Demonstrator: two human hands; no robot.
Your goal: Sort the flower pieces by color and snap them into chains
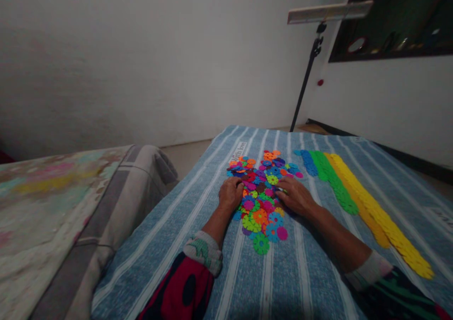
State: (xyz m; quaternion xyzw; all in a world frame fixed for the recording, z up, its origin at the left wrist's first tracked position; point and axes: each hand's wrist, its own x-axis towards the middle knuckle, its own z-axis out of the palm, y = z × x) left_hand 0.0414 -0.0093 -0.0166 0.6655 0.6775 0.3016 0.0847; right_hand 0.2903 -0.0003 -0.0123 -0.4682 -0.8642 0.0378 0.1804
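A pile of small flat plastic flower-shaped discs (262,197) in many colours lies on a blue striped cloth (311,273). My left hand (230,192) rests at the pile's left edge with its fingers curled down onto the discs. My right hand (295,195) lies at the pile's right side, fingers reaching into the discs; what they pinch, if anything, is hidden. To the right lie sorted rows: a yellow row (378,216), a green row (334,183) and a short blue row (308,162).
A folded grey and patterned blanket (71,216) lies to the left of the cloth. A lamp on a black stand (307,74) rises behind the cloth near the white wall. A dark window (396,22) is at the upper right.
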